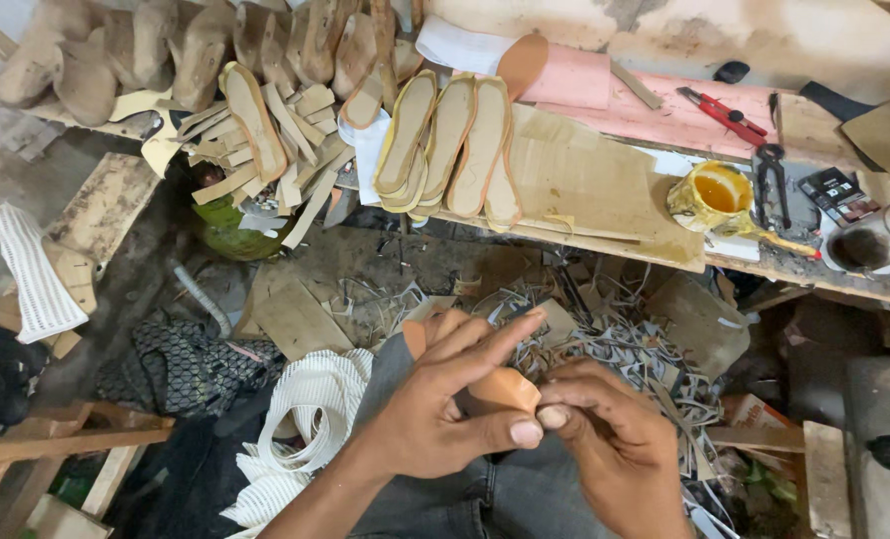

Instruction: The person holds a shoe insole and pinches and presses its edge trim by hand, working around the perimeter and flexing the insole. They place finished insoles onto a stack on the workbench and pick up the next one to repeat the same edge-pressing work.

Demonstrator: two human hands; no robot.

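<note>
Down low in the head view: left hand [435, 409] and right hand [605, 439] meeting over the lap, both pinching an orange insole piece [500, 387]. Farther up, insoles [450, 140] along the workbench [605, 215] front edge, glue pot [709, 195] toward its right end.

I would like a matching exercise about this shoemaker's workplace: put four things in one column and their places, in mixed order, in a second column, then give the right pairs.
Things:
1. tan sole piece
2. red-handled cutter
3. yellow glue pot
4. white ribbed strap roll

Places:
A. on the pink sheet at the bench's far side
B. on the lap, left of the hands
C. between the fingers of both hands
D. near the bench's front edge, beside black pincers

Pairs: 1-C, 2-A, 3-D, 4-B
</note>
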